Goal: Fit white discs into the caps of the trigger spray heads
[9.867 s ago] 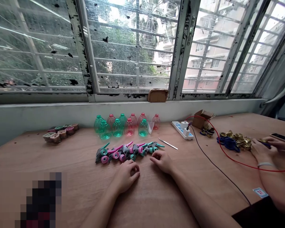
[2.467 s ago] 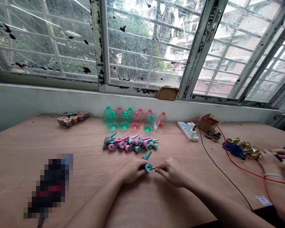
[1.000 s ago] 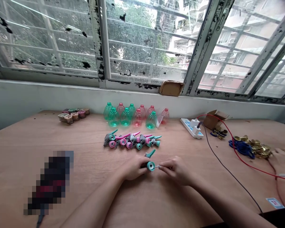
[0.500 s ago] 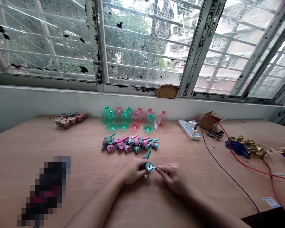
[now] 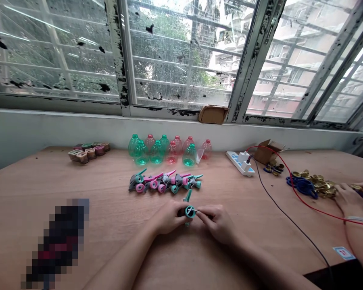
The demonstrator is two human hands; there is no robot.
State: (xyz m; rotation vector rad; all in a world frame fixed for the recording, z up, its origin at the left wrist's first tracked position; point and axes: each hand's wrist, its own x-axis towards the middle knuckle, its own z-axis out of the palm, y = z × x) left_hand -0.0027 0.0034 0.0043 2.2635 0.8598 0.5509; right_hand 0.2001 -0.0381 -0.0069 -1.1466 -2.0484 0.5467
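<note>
My left hand (image 5: 170, 217) is closed round a teal and dark grey trigger spray head (image 5: 188, 196), its round screw collar (image 5: 186, 214) turned towards me. A teal lever sticks up above the fingers. My right hand (image 5: 219, 222) pinches a thin, pale, stick-like piece (image 5: 192, 210) at the collar's right side, with its end across the collar's dark opening. What this piece is cannot be made out. Beyond my hands lies a row of several spray heads (image 5: 161, 183) in pink, teal and grey. Behind them stand several clear green and red bottles (image 5: 156, 153).
A white power strip (image 5: 240, 164) with red and black cables lies at right. Past it are a cardboard box (image 5: 268, 151), gold and blue parts (image 5: 313, 186) and another person's hands (image 5: 349, 199). Small brown and green containers (image 5: 89, 154) sit far left; a pixelated dark object (image 5: 56, 243) lies nearer.
The thin piece and my right fingertips have moved slightly left, closer to the collar. The collar's opening showed white before and looks dark now. My left hand keeps its hold.
</note>
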